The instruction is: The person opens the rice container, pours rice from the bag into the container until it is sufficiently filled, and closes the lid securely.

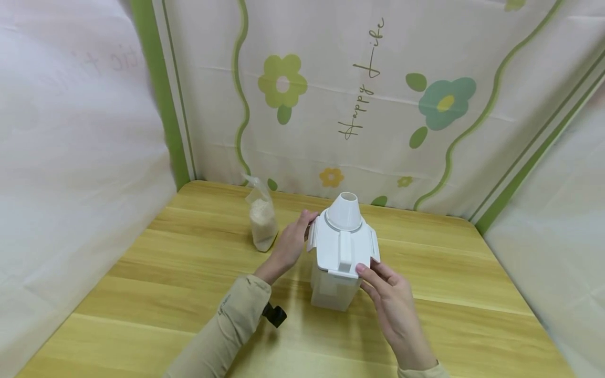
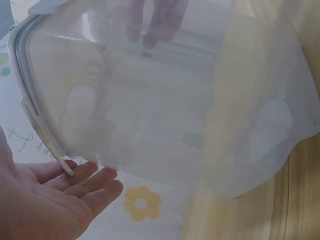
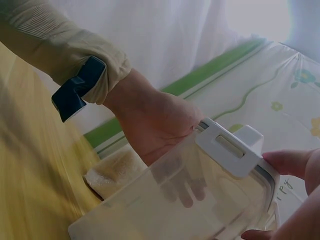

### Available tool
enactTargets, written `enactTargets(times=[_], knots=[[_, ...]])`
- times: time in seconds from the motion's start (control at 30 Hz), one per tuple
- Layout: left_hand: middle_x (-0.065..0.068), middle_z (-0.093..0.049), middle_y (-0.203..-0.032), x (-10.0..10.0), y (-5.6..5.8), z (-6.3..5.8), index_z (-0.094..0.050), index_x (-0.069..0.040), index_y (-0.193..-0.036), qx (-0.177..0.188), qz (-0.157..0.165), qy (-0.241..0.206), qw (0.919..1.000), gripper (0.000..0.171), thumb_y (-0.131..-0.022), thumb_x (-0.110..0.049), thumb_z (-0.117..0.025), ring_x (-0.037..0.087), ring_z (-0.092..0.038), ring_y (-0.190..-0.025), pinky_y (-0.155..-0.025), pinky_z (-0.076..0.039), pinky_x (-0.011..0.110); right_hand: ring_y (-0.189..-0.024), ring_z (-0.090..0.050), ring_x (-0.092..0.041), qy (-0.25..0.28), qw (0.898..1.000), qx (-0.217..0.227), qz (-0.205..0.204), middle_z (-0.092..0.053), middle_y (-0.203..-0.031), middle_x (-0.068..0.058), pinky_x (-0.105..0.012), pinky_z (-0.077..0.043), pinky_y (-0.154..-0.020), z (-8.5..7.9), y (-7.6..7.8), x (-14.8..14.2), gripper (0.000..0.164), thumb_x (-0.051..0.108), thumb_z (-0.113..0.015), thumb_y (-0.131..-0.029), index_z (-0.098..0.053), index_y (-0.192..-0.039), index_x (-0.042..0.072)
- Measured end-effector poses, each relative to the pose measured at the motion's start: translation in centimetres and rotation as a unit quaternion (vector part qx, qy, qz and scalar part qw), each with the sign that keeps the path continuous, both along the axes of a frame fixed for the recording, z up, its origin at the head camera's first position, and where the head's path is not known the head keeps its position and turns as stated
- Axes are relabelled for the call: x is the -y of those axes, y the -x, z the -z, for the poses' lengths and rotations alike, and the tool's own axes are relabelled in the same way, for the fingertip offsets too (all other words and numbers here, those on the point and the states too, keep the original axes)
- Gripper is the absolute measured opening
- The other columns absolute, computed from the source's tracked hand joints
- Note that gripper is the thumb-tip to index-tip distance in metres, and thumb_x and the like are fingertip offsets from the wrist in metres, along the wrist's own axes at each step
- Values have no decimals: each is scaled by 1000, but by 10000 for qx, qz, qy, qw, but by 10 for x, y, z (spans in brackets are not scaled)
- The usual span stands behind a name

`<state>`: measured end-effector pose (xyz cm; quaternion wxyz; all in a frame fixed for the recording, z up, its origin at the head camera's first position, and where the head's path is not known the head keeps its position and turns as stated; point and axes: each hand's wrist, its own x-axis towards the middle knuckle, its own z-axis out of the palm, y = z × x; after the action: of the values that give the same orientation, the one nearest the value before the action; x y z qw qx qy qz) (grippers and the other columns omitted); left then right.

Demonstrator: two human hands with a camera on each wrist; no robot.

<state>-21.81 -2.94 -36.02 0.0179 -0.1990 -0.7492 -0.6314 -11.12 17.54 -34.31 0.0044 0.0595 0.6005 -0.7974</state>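
Observation:
A translucent plastic storage container (image 1: 333, 291) with a white lid (image 1: 328, 249) stands upright on the table, tilted slightly in the head view. A white cone-shaped cup (image 1: 345, 212) sits on the lid's far part. My left hand (image 1: 289, 245) is at the container's left side; in the left wrist view its extended fingers (image 2: 102, 192) touch beside a side latch (image 2: 47, 137). My right hand (image 1: 397, 304) grips the near right corner, thumb on the lid's edge and fingers below. Through the container's wall, the right wrist view shows the left fingers straight.
A clear bag of pale grains (image 1: 262, 223) stands on the wooden table (image 1: 156, 262) left of the container. Printed curtains (image 1: 326, 105) close in the table's back and sides. A black camera mount (image 1: 275, 315) hangs from the left wrist.

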Motion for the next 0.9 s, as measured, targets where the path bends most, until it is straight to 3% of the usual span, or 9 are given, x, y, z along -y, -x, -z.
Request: enactTargets(times=[0.3,0.5,0.9], knots=[[11,-55,-137,-1,3,0,-52,-2,-141,51,-63,8,10000,69,-107,-51,-16,23,-52,-125,-102,-44,33,-125,-45,-24,-9,10000,69,-9,-37,-142,-14,-32,-45,-101,2,0,-2,59,7,-70,-90,-41,-136,-16],[7,-61,-130,-2,4,-1,-57,-7,-138,27,-316,296,9991,65,-107,-50,-18,21,-57,-119,-100,-45,37,-123,-47,-23,-24,9999,93,28,-38,-141,-14,-32,-45,-101,1,1,-2,57,8,-71,-90,-44,-134,-16],[4,-63,-124,-3,5,-2,-59,-11,-136,22,-443,497,9978,69,-104,-57,-19,21,-58,-113,-98,-45,41,-117,-52,-22,-44,10000,53,37,-44,-136,-14,-34,-46,-100,1,1,-2,52,8,-71,-90,-49,-130,-17]])
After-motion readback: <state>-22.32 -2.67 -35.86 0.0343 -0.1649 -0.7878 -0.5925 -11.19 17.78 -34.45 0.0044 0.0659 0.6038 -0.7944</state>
